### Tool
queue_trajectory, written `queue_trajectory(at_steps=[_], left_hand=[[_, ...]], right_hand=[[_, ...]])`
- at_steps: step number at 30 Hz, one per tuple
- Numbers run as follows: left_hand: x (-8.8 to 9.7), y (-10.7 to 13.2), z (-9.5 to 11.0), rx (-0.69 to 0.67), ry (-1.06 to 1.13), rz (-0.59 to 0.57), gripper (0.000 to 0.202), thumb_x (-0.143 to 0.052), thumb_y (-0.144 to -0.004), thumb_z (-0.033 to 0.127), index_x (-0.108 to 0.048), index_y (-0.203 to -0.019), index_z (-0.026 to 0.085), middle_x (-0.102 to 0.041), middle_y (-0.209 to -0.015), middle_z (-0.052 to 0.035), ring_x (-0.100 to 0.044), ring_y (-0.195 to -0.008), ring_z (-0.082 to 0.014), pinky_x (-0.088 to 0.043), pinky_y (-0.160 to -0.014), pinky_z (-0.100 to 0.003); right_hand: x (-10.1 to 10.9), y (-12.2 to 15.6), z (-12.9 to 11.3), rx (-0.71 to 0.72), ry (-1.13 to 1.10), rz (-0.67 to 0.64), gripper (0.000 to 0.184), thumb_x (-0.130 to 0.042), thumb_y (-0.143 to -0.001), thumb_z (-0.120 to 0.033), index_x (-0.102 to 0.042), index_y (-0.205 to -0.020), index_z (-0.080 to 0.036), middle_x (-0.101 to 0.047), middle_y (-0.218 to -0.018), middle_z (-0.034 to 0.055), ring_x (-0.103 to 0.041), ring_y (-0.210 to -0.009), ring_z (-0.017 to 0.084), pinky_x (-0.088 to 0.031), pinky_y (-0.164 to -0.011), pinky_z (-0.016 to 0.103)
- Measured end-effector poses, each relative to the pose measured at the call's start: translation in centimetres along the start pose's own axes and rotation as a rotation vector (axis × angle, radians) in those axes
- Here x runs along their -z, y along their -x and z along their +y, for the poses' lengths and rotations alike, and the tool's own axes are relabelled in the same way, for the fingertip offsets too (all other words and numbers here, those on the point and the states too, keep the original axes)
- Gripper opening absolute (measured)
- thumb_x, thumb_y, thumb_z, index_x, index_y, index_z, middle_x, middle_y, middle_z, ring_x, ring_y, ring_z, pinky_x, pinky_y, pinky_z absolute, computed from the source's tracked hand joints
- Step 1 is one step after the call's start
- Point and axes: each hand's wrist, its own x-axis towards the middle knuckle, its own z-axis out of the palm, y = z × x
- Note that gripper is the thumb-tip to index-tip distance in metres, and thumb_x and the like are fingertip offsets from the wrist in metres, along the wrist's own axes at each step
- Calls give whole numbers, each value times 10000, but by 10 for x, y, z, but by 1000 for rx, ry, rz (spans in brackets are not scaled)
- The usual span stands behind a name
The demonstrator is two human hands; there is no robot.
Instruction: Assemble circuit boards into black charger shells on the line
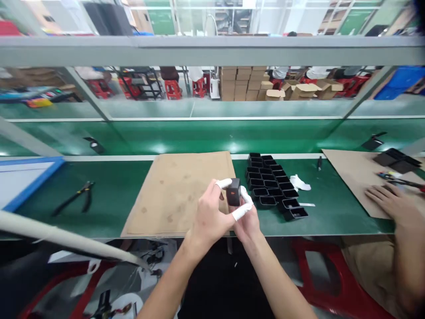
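Between my two hands is a small black box-shaped case with a small reddish mark on its face. My left hand grips it from the left, and my right hand from the right and below. White finger covers wrap some of my fingertips. Both hands are over the right front part of a brown cardboard sheet. Just to the right, several open black rectangular cases stand in slanting rows on the green table.
Pliers lie at the left, near a blue-framed board. A crumpled white cloth and a small black tool lie right of the cases. At far right, a co-worker's hand rests on another cardboard sheet.
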Motion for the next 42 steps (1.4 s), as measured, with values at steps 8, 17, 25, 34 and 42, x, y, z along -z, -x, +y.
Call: queue_trajectory(at_steps=[8, 17, 25, 34, 42], left_hand=[[4, 60, 3, 406, 375, 282, 473, -901, -768, 303, -670, -1172, 220, -747, -1073, -71, -736, -942, -207, -611, -848, -334], [33, 152, 44, 532, 557, 474, 523, -975, -678, 290, -702, -1122, 246, -762, -1129, -55, -750, -1071, -226, -607, -976, -338], [39, 192, 78, 539, 901, 390, 437, -917, -764, 352, -746, -1156, 267, -735, -1236, -68, -702, -1210, -268, -541, -1113, -403], [25, 182, 107, 662, 1215, 160, 433, -910, -768, 420, -755, -1130, 241, -712, -998, -53, -682, -867, -201, -583, -809, -332], [3, 137, 91, 714, 1197, 171, 422, -942, -734, 410, -761, -1075, 240, -704, -1028, -62, -671, -860, -203, -593, -752, -318]], right_hand=[[0, 34, 8, 16, 148, -202, 246, -822, -891, -447, -696, -1012, -273, -754, -1105, -4, -719, -1021, 169, -573, -883, 273], [-10, 79, -26, 85, 516, -517, 342, -915, -820, -410, -707, -1030, -239, -831, -1000, 59, -800, -982, 239, -612, -908, 361], [-32, 122, -57, 41, 626, -664, 316, -910, -825, -395, -726, -1017, -225, -734, -778, -14, -678, -674, 143, -561, -653, 278], [-35, 97, -73, 42, 519, -671, 297, -812, -910, -486, -749, -1005, -211, -722, -756, -8, -550, -519, 98, -485, -514, 248], [-1, 58, -97, -107, 604, -920, 504, -907, -824, -347, -754, -1288, -223, -810, -1113, 95, -761, -983, 237, -602, -894, 385]])
